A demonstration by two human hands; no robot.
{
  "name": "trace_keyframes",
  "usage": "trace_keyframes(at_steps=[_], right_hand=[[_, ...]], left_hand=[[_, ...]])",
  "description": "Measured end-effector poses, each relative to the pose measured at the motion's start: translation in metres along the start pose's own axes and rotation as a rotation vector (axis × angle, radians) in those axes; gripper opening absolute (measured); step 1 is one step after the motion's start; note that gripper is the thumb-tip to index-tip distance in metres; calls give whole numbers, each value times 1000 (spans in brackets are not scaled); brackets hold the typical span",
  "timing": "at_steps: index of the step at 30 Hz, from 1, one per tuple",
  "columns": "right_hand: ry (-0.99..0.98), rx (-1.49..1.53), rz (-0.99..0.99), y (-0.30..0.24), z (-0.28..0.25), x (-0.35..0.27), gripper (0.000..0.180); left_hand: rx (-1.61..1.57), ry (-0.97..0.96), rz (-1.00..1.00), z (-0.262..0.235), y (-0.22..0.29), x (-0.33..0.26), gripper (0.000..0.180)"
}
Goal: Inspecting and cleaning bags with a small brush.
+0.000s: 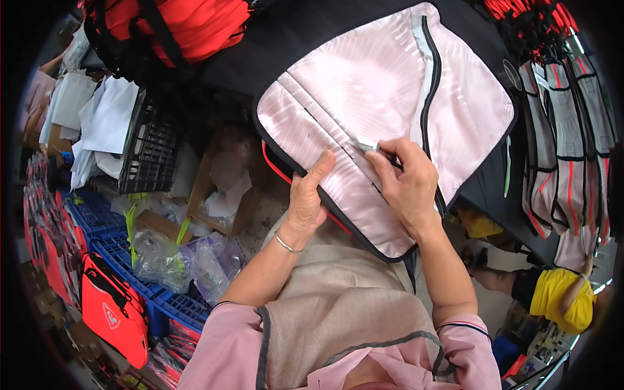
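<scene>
A pale pink, shiny fabric bag piece (pixel 351 65) with black bound edges lies tilted in front of me, its near part over my lap. A black zipper (pixel 434 84) curves down its right side, and a straight seam with dark slits crosses its left half. My left hand (pixel 309 198) grips the near left edge, thumb on top and the other fingers hidden beneath. Over the middle of the fabric, my right hand (pixel 408 182) is closed on a small silver-tipped tool (pixel 366 144). Its tip lies at the seam; my fingers hide most of it.
Red bags (pixel 188 29) are piled at the far left of the black table (pixel 286 39). Grey straps with red trim (pixel 562 117) hang at the right. A black crate (pixel 153 146), blue pallets (pixel 123 260) and plastic bags stand left. A person in yellow (pixel 562 299) is at the right.
</scene>
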State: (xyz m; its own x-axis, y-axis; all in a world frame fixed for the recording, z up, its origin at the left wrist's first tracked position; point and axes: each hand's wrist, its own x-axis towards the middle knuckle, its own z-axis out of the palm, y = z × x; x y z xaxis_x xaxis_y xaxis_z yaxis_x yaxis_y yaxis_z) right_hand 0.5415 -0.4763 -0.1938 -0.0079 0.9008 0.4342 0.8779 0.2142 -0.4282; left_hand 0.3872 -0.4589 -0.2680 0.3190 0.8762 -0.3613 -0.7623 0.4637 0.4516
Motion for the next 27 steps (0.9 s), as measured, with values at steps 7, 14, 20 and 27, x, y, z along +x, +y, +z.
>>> trace_keyframes(at_steps=[7, 14, 20, 27], right_hand=[[-45, 574, 519, 20, 29, -2, 22], [-23, 712, 551, 21, 19, -2, 25], [47, 433, 419, 4, -10, -33, 18], [134, -102, -63, 1, -17, -68, 29]], left_hand=[[286, 108, 150, 5, -27, -33, 50], [412, -51, 8, -12, -22, -16, 46], [254, -112, -17, -7, -17, -15, 45], [191, -89, -48, -8, -24, -13, 39]])
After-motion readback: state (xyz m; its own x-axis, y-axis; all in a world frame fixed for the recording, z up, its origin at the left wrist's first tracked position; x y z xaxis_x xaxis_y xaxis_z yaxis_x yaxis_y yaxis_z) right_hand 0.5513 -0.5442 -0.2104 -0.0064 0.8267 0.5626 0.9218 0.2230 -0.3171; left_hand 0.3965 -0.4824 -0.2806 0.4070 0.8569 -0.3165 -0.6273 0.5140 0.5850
